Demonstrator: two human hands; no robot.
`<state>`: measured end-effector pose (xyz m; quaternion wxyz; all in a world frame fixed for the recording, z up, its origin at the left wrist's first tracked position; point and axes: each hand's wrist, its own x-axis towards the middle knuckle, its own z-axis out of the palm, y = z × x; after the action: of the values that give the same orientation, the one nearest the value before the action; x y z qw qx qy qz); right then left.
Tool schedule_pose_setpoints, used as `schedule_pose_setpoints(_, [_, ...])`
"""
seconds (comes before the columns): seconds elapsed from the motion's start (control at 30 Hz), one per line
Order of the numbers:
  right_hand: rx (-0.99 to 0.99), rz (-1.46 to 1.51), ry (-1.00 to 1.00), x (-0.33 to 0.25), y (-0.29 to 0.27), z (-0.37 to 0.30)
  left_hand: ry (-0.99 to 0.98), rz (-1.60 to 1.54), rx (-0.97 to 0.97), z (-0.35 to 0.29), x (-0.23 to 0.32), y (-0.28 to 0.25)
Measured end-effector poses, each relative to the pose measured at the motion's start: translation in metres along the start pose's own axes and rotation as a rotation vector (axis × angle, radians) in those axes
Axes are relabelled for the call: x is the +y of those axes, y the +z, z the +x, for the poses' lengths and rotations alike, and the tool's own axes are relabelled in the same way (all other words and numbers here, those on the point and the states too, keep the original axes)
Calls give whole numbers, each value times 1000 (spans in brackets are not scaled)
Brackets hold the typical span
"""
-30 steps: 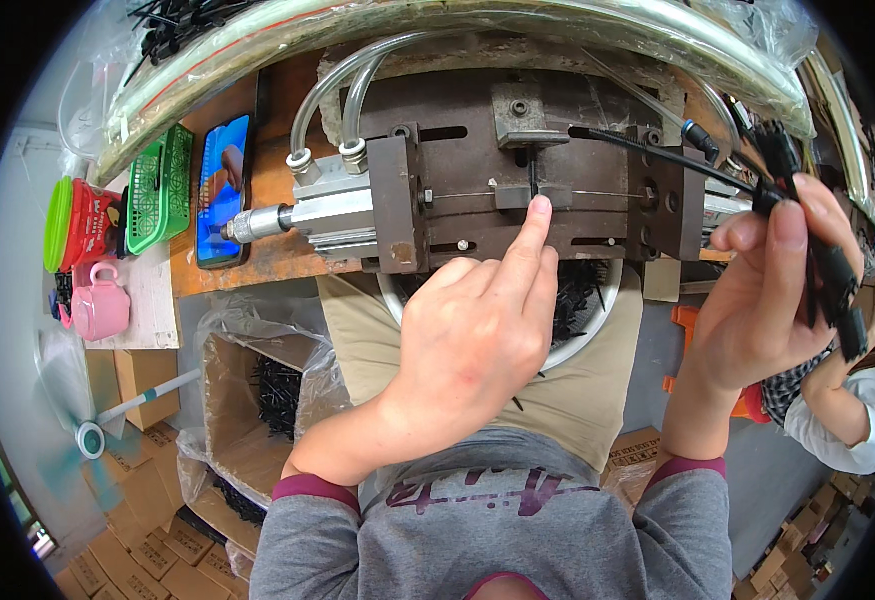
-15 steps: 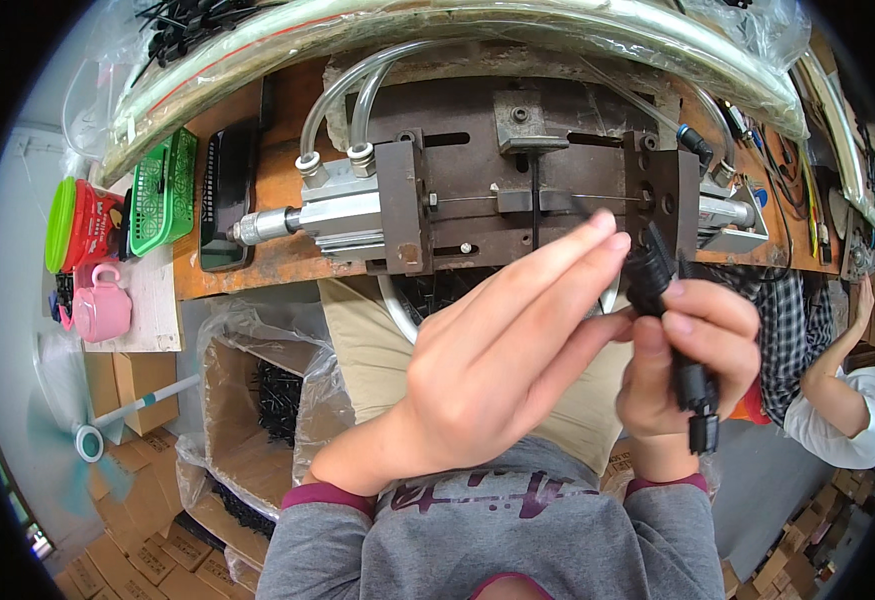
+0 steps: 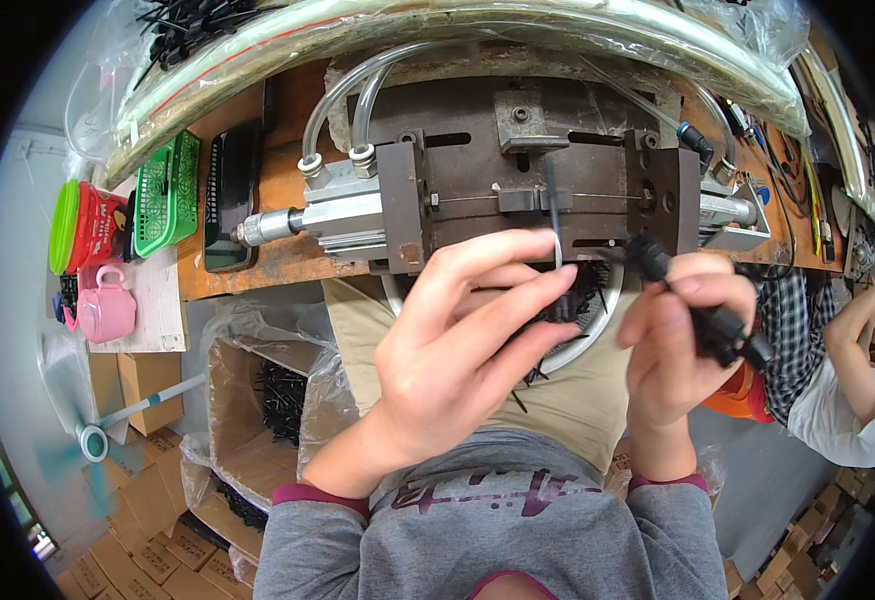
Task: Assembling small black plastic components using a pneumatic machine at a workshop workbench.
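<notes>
My left hand [image 3: 457, 330] is over my lap, in front of a dark metal fixture. Its fingers are closed around a thin black rod [image 3: 552, 200], smeared by motion, which points up past the fixture's small centre block [image 3: 525, 200]. My right hand [image 3: 682, 330], to the right, grips several black ribbed plastic parts [image 3: 647, 258]. They stick out above and below its fingers; their exact kind is unclear. Below the fixture, partly hidden by my left hand, a white-rimmed basin [image 3: 609, 315] on my lap holds thin black pieces.
Pneumatic cylinders [image 3: 342, 215] with clear hoses flank the fixture on the wooden bench. At left are a green basket [image 3: 169, 195], a pink cup [image 3: 107, 308] and a fan [image 3: 92, 442]. A plastic-lined carton [image 3: 232, 400] holds black parts. Another person [image 3: 862, 400] sits at far right.
The rod that stood at the fixture's centre block has shifted right and toward me, in my left hand. That hand has drawn back left from my right hand, whose black parts have turned.
</notes>
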<state>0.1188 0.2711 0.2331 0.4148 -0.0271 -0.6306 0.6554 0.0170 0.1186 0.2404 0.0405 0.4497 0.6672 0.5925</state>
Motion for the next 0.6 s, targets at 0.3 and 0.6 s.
schedule_pose_setpoints(0.3, [113,-23,382,-25,-13,11,144,668,-101,3,-15,12])
schedule_pose_setpoints(0.6, [-10,228,693,-28,-19,19,-5,478,-160,10,-7,3])
